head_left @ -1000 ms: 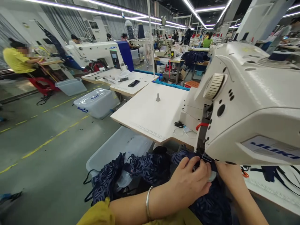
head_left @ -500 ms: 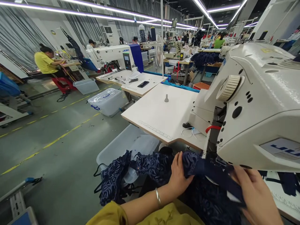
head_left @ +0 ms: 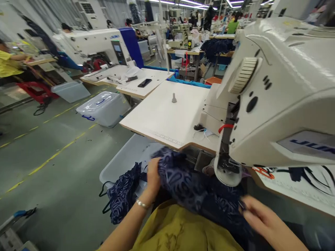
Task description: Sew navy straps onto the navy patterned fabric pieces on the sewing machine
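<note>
A dark blue patterned garment (head_left: 188, 184) lies across my lap below the head of a white sewing machine (head_left: 277, 90). My left hand (head_left: 153, 177) grips its left edge, fingers closed on the fabric, above a clear bin. My right hand (head_left: 258, 218) is at the lower right, blurred, fingers pinched on the garment's right end. The needle area and a clear guard (head_left: 227, 170) sit just above the fabric.
A white work table (head_left: 167, 118) with a small peg (head_left: 174, 98) extends left of the machine. A clear bin (head_left: 123, 164) holds more dark blue pieces (head_left: 121, 197). Lidded clear boxes (head_left: 103, 109) stand on the floor. Other people work at distant machines.
Both hands pulled the garment away from under the machine head and spread apart; my left hand moved left toward the bin, my right hand moved down and right.
</note>
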Motion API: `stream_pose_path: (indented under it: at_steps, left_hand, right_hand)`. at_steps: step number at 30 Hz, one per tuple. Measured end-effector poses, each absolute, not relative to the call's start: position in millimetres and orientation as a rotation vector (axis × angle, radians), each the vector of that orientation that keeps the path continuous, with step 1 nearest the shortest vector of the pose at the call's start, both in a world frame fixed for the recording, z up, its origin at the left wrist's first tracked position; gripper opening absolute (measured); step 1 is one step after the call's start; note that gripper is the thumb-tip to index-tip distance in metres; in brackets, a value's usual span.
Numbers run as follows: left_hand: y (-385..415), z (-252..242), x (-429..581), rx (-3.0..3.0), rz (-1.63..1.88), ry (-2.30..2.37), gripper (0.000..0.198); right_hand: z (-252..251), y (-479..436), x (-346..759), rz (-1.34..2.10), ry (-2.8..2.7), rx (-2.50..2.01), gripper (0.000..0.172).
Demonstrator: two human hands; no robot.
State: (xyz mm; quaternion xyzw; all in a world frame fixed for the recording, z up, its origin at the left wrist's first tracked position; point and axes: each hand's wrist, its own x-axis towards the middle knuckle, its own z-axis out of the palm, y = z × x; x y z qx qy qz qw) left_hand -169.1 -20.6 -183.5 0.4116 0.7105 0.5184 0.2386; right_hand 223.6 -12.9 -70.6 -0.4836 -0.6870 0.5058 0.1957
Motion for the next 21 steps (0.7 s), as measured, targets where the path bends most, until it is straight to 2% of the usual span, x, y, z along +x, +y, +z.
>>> stream_pose_path:
  at_steps: [2, 5, 8, 11, 14, 17, 21]
  left_hand:
    - [-29, -189, -184, 1.172, 1.137, 2.138, 0.034]
    - [-39, -202, -190, 1.251, 0.680, 2.262, 0.034]
    - [-42, -208, -181, 1.334, 0.227, 2.228, 0.032]
    - [-32, -199, -169, 1.419, -0.085, 2.106, 0.029]
    - [-13, -179, -145, 1.519, -0.173, 1.875, 0.024]
    - [-1, -164, -103, 1.604, -0.090, 1.549, 0.025]
    - [-6, -167, -40, 1.547, -0.012, 1.084, 0.029]
  right_hand:
    - [-101, 5, 214, 1.330, -1.874, -1.472, 0.040]
    - [-154, 30, 210, 1.017, -1.921, -1.651, 0.042]
    - [-197, 37, 224, 0.857, -1.938, -1.807, 0.033]
    - [-220, 25, 240, 0.802, -2.045, -1.858, 0.024]
    - [-227, 8, 246, 0.803, -2.166, -1.766, 0.021]
    - [-227, -4, 242, 0.830, -2.236, -1.632, 0.014]
    - [-218, -8, 238, 0.856, -2.186, -1.548, 0.023]
